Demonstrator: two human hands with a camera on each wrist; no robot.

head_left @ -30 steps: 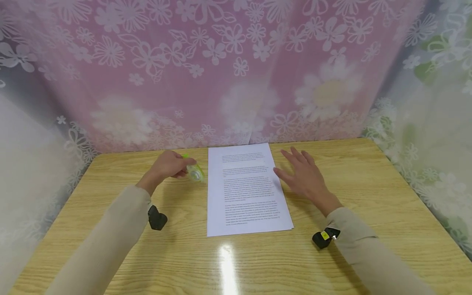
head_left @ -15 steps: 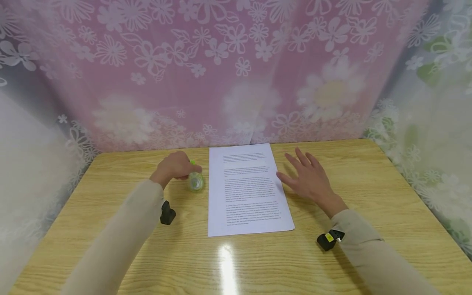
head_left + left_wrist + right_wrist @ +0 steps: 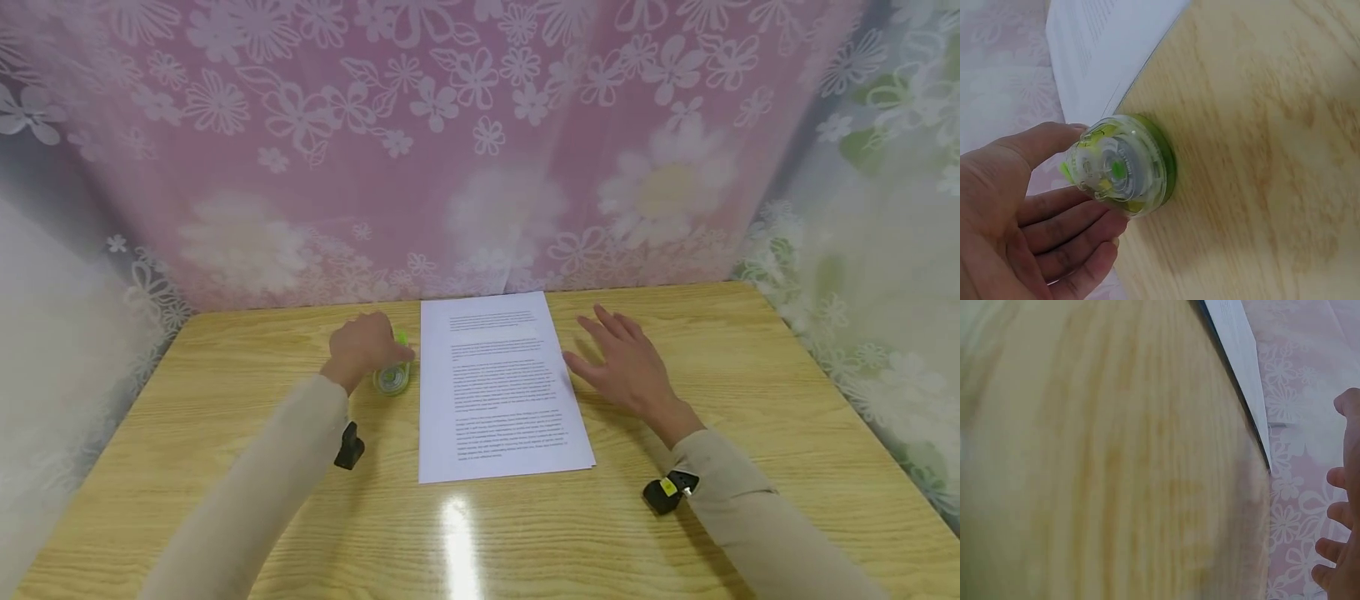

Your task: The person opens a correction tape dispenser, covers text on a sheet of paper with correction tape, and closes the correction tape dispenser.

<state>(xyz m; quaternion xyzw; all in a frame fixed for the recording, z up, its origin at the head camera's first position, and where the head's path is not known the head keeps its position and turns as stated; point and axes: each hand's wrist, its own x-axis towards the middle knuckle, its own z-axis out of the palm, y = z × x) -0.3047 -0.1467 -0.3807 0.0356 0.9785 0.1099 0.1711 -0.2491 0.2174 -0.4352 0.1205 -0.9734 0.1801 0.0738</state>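
Observation:
My left hand (image 3: 363, 350) pinches a clear and green correction tape (image 3: 392, 379) just left of the printed sheets. In the left wrist view the thumb lies along one side of the correction tape (image 3: 1125, 165) and the fingers on the other. Its round end faces the table; I cannot tell whether it touches the wood. My right hand (image 3: 626, 362) is spread with nothing in it, by the right edge of the paper stack (image 3: 495, 467). Only the fingers of the right hand (image 3: 1344, 512) show at the edge of the right wrist view.
The wooden table (image 3: 750, 417) ends at a pink floral curtain (image 3: 480, 167) behind the paper. Paler curtains stand at both sides. A black wrist camera (image 3: 349, 446) is on the left wrist, another black camera (image 3: 662, 495) on the right.
My left hand has moved slightly right and toward me with the correction tape, which now points more downward beside the paper. The right hand has shifted only a little to the right.

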